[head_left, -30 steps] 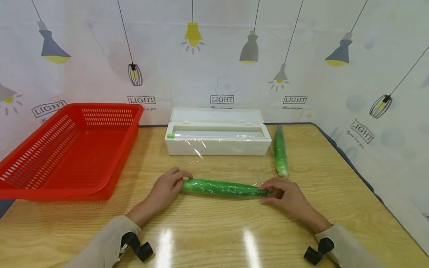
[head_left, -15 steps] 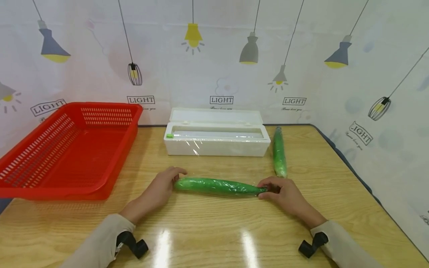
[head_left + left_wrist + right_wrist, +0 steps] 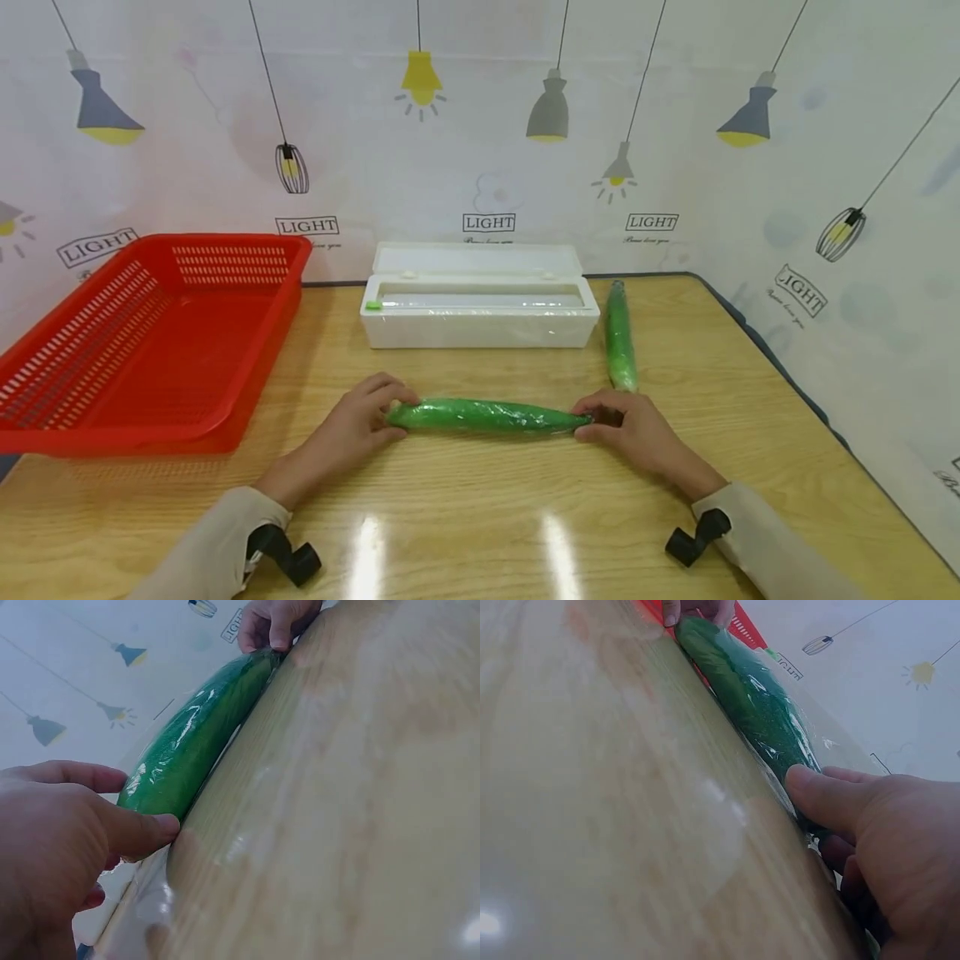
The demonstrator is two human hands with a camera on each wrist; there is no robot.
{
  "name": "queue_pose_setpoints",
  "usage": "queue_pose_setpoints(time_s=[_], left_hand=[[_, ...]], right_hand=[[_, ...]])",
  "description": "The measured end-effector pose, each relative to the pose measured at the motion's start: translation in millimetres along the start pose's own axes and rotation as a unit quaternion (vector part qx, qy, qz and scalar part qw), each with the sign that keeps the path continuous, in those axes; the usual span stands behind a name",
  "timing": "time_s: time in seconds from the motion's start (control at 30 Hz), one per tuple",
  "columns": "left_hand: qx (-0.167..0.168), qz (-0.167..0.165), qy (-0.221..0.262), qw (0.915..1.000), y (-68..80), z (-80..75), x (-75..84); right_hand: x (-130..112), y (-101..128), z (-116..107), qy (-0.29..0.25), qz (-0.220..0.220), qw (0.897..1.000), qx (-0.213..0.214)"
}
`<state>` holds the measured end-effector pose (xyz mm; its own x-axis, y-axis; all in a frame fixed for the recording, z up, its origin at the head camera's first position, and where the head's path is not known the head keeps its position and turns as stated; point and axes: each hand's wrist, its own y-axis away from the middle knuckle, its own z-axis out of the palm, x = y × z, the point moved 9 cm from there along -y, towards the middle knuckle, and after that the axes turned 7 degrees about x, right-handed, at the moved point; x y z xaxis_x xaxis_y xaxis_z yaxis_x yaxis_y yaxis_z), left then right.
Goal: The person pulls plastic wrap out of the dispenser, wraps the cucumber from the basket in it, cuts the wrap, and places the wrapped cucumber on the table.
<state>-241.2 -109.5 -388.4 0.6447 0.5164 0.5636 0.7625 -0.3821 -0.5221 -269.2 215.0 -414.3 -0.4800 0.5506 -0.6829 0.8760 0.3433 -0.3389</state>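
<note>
A long green cucumber [image 3: 483, 416] in shiny clear plastic film lies crosswise on the wooden table, between the two hands. The left hand [image 3: 352, 429] grips its thicker left end, thumb on the near side and fingers on the far side. At the narrow right end, the right hand [image 3: 637, 429] pinches the tip and the film there. Both wrist views show the film stretched smooth and glossy over the cucumber [image 3: 187, 739]. In the right wrist view the right thumb [image 3: 817, 791] presses against the tapered end.
Behind stands a white cling film box [image 3: 480, 331] with its lid raised and a roll inside. Another film-wrapped cucumber [image 3: 619, 337] lies to the box's right, just beyond the right hand. A red plastic basket [image 3: 266, 350] stands at the left. A printed backdrop borders the table.
The cucumber has shifted slightly left with both hands. The left hand's fingers lifted off the end half a second ago and now grip it again, while the right hand keeps its pinch.
</note>
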Motion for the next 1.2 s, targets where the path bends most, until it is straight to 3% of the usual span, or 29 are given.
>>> queue_pose_setpoints(time_s=[0.37, 0.7, 1.2], left_hand=[[0.032, -0.057, -0.007, 0.9978, 2.4, -0.6, -9.6], [0.048, -0.049, -0.032, 0.9971, 4.6, -0.6, -10.7], [0.038, -0.061, -0.05, 0.9962, 3.5, 1.7, -12.5]], right_hand=[[-1, -8, 3, 0.014, -0.016, 1.0, -0.012], [-8, -9, 1, 0.03, -0.052, 0.998, 0.024], [-19, -10, 4, 0.044, -0.086, 0.994, 0.05]])
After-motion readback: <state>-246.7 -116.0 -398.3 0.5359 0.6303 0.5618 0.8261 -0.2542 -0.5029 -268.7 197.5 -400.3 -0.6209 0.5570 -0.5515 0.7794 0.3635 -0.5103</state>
